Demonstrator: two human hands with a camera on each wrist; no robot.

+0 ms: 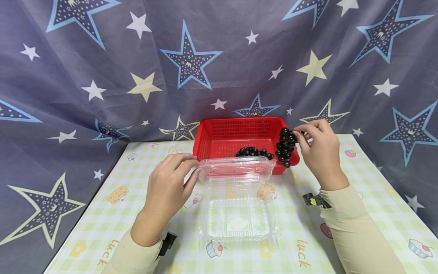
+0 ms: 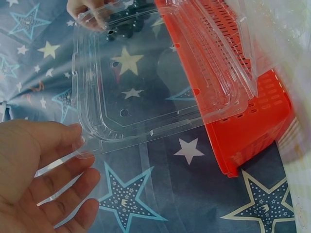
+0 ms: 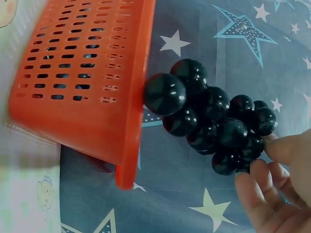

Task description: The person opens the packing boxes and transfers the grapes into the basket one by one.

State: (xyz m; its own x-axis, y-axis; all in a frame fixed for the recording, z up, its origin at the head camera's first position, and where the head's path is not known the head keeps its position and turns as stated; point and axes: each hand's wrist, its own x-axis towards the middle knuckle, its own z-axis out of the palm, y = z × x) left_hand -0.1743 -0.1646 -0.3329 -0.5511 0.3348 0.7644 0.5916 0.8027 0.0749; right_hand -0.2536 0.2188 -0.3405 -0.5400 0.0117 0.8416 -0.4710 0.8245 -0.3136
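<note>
A bunch of dark, shiny grapes [image 1: 286, 147] hangs from my right hand [image 1: 321, 154], whose thumb and fingertips pinch it at its upper end. The bunch is over the right rim of the red basket [image 1: 207, 131]; its lowest grapes reach the rim in the right wrist view. A hinged clear plastic container stands in front, its base [image 1: 236, 224] flat on the table. My left hand [image 1: 169, 184] pinches a corner of the raised lid [image 2: 146, 128] between thumb and forefinger, the other fingers loosely bent. More dark grapes [image 1: 252, 151] lie in the basket, partly hidden behind the lid.
The table wears a green-and-white checked cloth [image 1: 137, 224] with cartoon prints. Behind it hangs a grey-blue curtain [image 1: 236, 72] with stars, close to the basket's back. Each wrist carries a black strap mount [image 1: 316, 200].
</note>
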